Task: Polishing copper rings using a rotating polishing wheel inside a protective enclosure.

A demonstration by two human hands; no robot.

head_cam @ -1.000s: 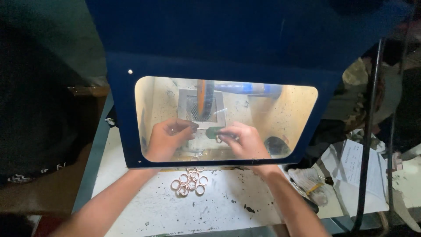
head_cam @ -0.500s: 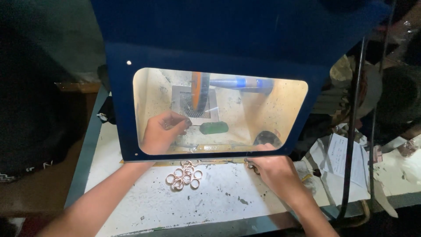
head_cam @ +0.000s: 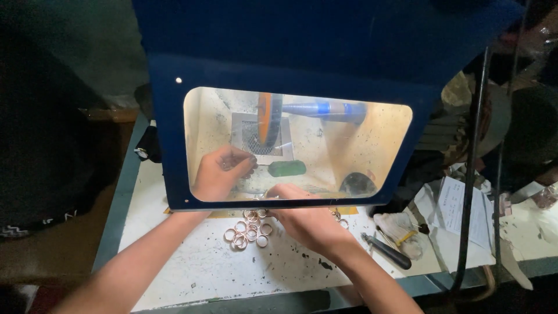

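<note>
Copper-coloured rings lying just left of right grip, fingers curled, contents unclear; left grip pinching small ring below orange wheel.

Left hand is raised forward, fingers curled in and pinched together near the thumb. Right hand is held lower, palm down, fingers bent inward. Both forearms are stretched forward, bare.
</note>
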